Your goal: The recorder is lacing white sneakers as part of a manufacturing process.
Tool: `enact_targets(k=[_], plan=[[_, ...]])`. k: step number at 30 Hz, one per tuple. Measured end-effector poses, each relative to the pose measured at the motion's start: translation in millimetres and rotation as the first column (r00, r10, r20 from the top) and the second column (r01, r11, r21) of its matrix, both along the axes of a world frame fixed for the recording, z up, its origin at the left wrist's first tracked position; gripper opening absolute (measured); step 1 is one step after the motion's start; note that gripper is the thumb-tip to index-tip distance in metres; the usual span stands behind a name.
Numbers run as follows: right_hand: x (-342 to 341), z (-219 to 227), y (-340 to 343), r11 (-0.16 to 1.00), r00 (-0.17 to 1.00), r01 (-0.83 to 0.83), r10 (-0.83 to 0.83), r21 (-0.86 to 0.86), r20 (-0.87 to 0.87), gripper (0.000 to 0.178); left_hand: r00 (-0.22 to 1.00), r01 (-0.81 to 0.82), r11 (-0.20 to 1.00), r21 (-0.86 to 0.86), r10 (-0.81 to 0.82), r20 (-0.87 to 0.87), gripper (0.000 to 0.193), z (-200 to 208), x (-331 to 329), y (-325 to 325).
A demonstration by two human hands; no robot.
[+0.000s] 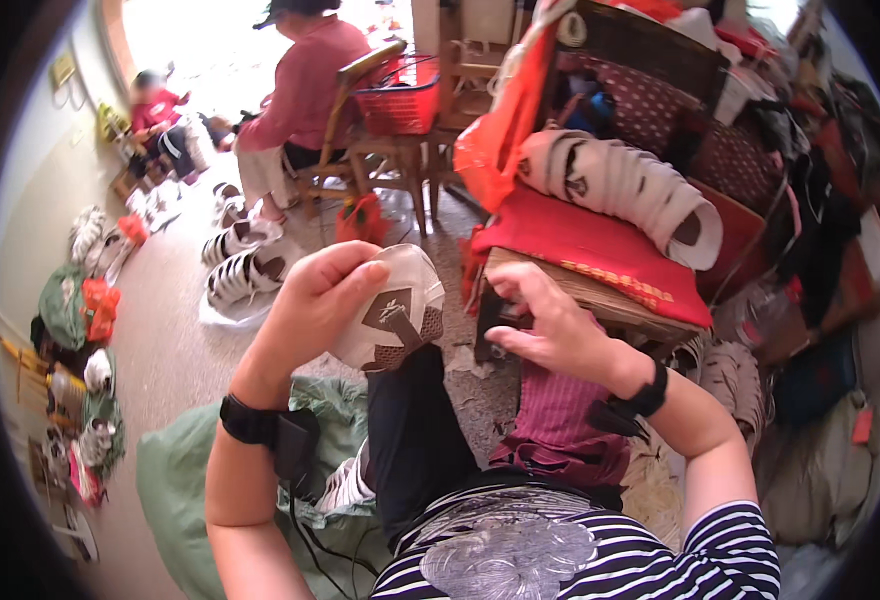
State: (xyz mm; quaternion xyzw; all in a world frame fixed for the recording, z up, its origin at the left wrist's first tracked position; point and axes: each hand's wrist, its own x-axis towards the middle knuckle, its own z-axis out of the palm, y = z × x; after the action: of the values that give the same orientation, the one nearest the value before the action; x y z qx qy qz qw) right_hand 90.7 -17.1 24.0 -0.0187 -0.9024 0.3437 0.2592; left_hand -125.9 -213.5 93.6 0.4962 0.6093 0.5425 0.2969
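Note:
My left hand (322, 300) is closed on the edge of a shoe upper (422, 285), an off-white curved piece with a brown patch and a brown mesh part. It is held up over my dark-trousered leg. To its right, apart from it, my right hand (550, 325) has its thumb stretched away from loosely bent fingers, and I see nothing between them. Beyond that hand a row of nested off-white uppers (620, 185) lies on a red cloth (585, 245), on top of a wooden stand (560, 275).
A green sack (185, 485) with striped shoe parts lies by my left leg. Bundled uppers (245, 270) sit on the floor ahead. A person in pink (310, 85) sits near a chair with a red basket (400, 100); a child (160, 115) is farther left. Bags crowd the right.

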Motion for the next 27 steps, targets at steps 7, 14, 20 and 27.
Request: enact_targets(k=[7, 14, 20, 27], plan=[[0.8, 29.0, 20.4, 0.937, 0.936, -0.349, 0.349, 0.012, -0.04, 0.076, 0.946, 0.282, 0.959, -0.028, -0.283, -0.158, 0.016, 59.4, 67.2, 71.6], [32.7, -2.8, 22.0, 0.526, 0.74, -0.449, 0.672, -0.722, 0.029, 0.055, 0.993, 0.113, 0.993, 0.013, -0.113, -0.038, 0.015, 57.9, 69.2, 113.1], [50.4, -17.6, 24.9, 0.419, 0.909, -0.315, 0.393, -0.852, -0.142, 0.036, 0.947, -0.038, 0.998, 0.042, 0.023, 0.321, 0.036, 21.6, 55.2, 138.2], [68.8, -18.9, 76.6, 0.13, 0.856, -0.434, -0.249, -0.892, -0.453, 0.033, 0.755, 0.204, 0.978, 0.033, -0.179, 0.631, 0.047, -77.3, 69.9, 150.4]])
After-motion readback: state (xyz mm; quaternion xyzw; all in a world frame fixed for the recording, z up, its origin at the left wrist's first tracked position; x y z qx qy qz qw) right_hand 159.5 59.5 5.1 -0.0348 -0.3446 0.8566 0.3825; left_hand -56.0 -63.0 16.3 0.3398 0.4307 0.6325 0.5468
